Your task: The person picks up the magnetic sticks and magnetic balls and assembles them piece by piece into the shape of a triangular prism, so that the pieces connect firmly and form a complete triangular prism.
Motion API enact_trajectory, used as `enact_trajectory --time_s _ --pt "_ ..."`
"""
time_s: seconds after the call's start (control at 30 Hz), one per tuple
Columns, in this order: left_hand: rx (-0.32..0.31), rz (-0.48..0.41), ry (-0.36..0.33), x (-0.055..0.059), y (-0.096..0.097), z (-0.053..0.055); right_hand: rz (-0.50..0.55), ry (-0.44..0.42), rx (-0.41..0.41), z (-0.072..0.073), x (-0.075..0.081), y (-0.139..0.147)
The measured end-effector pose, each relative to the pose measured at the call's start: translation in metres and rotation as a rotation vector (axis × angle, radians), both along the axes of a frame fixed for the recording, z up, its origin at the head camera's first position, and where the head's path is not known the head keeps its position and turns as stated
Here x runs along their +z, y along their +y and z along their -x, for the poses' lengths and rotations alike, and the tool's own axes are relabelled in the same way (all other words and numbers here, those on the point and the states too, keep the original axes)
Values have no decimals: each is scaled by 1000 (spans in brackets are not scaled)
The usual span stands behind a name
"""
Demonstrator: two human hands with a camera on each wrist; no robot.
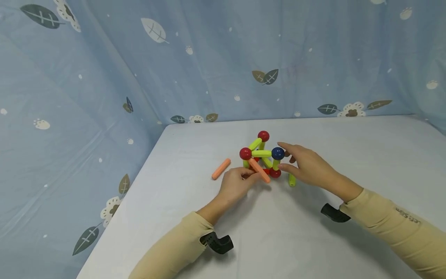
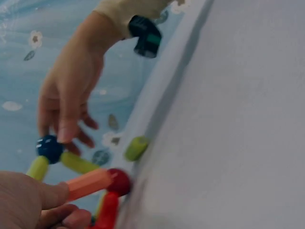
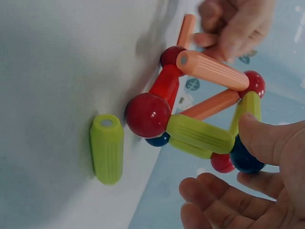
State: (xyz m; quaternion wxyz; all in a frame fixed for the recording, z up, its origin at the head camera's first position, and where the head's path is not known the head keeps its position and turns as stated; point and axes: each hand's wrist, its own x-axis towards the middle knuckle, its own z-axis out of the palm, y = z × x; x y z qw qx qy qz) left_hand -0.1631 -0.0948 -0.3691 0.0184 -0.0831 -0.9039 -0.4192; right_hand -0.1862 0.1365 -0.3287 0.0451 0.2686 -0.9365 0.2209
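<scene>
A frame of magnetic sticks and balls stands on the table, with yellow-green sticks (image 1: 261, 154), a red stick (image 3: 164, 88) and red balls (image 1: 245, 154). My left hand (image 1: 236, 184) pinches an orange magnetic stick (image 1: 259, 170) near its lower end; the other end meets an upper red ball. In the right wrist view, a second orange stick (image 3: 212, 105) slants behind it. My right hand (image 1: 308, 164) holds the dark blue ball (image 1: 277, 153) at the frame's upper right corner between thumb and forefinger, its other fingers loosely bent. Fingers partly hide the ball in the right wrist view.
A loose orange stick (image 1: 221, 169) lies left of the frame. One loose yellow-green stick (image 1: 292, 179) lies below my right hand. The white table (image 1: 174, 155) ends at a blue patterned curtain (image 1: 223, 58) behind and at the left.
</scene>
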Motion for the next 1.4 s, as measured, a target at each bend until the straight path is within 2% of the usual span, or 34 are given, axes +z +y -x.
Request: enact_trajectory --time_s 0.07,0.2,0.3,0.4,0.5,0.73,1.17,1.4 --pt "39 27 104 8 -7 0 -10 -14 -14 1 -2 -1" --pt "111 114 361 22 -19 2 -53 -68 -61 3 -7 -2" --pt "101 201 473 24 -24 6 -88 -138 -83 6 -13 -6" --pt "73 269 520 20 -24 9 -113 -181 -86 8 -18 -11" --pt "61 293 567 14 -21 12 -143 -188 -94 8 -22 -15" --pt "90 339 673 8 -17 16 -152 -151 -98 8 -28 -19" --pt "122 364 772 2 -11 23 -114 -66 -82 15 -33 -23" --pt "134 369 783 -2 -10 25 -92 -65 -102 16 -35 -24"
